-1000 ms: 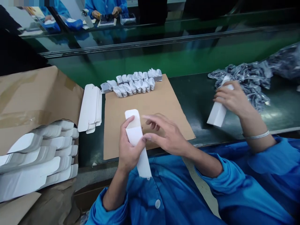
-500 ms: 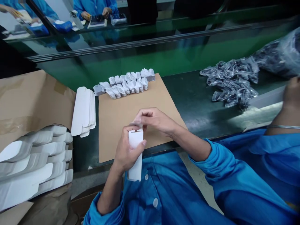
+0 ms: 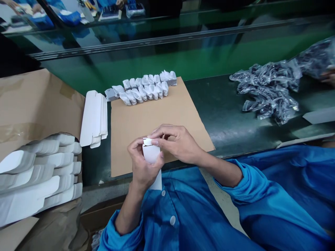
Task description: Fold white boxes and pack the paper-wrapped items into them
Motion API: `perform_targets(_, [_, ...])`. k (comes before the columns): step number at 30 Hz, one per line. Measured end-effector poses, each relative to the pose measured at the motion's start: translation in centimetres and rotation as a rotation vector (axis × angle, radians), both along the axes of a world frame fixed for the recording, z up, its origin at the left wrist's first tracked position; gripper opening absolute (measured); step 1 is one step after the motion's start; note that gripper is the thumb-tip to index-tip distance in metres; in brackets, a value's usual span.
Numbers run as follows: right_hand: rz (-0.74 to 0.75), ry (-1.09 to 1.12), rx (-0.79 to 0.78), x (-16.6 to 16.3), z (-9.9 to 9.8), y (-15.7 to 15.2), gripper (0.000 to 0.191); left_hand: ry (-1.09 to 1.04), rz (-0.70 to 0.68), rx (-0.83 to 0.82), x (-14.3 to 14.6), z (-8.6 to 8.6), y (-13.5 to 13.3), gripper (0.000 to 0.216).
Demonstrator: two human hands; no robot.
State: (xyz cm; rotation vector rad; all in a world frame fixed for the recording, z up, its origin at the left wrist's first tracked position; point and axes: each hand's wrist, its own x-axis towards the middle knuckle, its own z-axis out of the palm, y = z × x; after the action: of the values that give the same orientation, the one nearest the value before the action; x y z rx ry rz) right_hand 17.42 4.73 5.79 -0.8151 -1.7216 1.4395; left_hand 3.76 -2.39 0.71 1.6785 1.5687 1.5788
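Note:
A narrow white paperboard box (image 3: 151, 154) stands upright in front of me, wrapped by the fingers and thumb of my left hand (image 3: 140, 169). Its lower end shows below that hand. My right hand (image 3: 179, 143) has its thumb and fingers closed on the flap at the box's top end, from the right side. What lies inside the box cannot be seen. Both hands are over the near edge of a brown cardboard sheet (image 3: 146, 120). Farther back on this sheet, several small tissue-wrapped pieces (image 3: 145, 91) sit in two rows.
Flat white boxes (image 3: 91, 116) are stacked left of the sheet. An open carton (image 3: 44, 101) holds many more folded white boxes (image 3: 19, 174). Clear plastic bags with dark contents (image 3: 272, 89) lie on the right, near another person's hand (image 3: 329, 76). A green wall (image 3: 209, 55) runs behind.
My right fingers have shifted at the top of the box, and a white flap now shows under them. The neighbour's hand at right has moved back toward the bags. The view has tilted slightly.

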Motion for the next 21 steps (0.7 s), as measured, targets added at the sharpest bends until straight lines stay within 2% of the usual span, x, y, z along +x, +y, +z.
perform_targets(5, [-0.023,-0.049,0.142,0.4,0.2,-0.7,0.013,0.074,-0.044,-0.143,-0.2,0.7,-0.3,0.099])
perform_targets(9, [0.034,-0.081,0.359,0.7,-0.7,-1.4,0.019,0.183,-0.044,-0.192,-0.8,0.8,-0.6,0.089])
perform_targets(14, [-0.07,-0.145,0.573,0.6,-2.6,-2.0,0.022,0.214,-0.082,-0.235,-0.9,0.1,-1.0,0.079])
perform_targets(16, [-0.056,-0.194,0.63,0.6,-2.7,-1.9,0.024,0.202,-0.093,-0.243,-0.7,-0.2,-0.8,0.076])
perform_targets(18, [-0.003,-0.237,0.605,0.7,-2.6,-1.8,0.028,0.118,-0.05,-0.233,-0.5,-0.3,-0.2,0.068])
perform_targets(19, [0.014,-0.255,0.542,0.8,-2.5,-1.8,0.033,0.036,-0.003,-0.228,-0.5,-0.3,0.4,0.062])
perform_targets(21, [0.031,-0.309,0.351,0.9,-2.4,-1.9,0.058,-0.204,0.128,-0.213,-0.6,-0.2,1.8,0.052])
